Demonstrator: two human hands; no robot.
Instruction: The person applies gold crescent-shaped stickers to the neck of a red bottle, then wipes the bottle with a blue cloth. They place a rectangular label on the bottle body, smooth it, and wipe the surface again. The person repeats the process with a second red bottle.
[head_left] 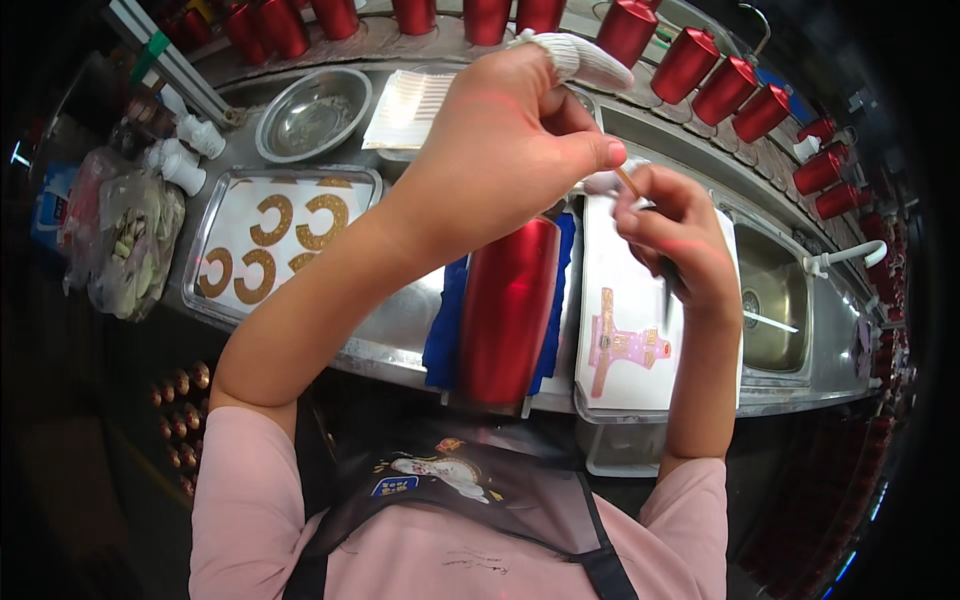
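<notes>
My left hand [510,135] is raised over the worktop, thumb and finger pinched on a thin orange-brown strip [628,183]. White ribbed fabric covers [590,62] sit on some of its fingers. Just to the right, my right hand [680,225] is closed; its thumb and fingertips meet the strip's lower end. A dark slim tool [669,290] sticks out below its palm, blurred. Under my left wrist a glossy red metallic bottle [510,310] lies on a blue cloth [443,340]. A white sheet [640,390] at the right carries a pink decal figure [630,340] with gold parts.
A tray [195,262] of gold C-shaped decals lies left, with a metal bowl [314,115] and striped paper [402,112] behind. Plastic bags [130,225] sit far left. A sink [775,300] with a white faucet [850,257] is right. Red bottles [686,65] line the back conveyor.
</notes>
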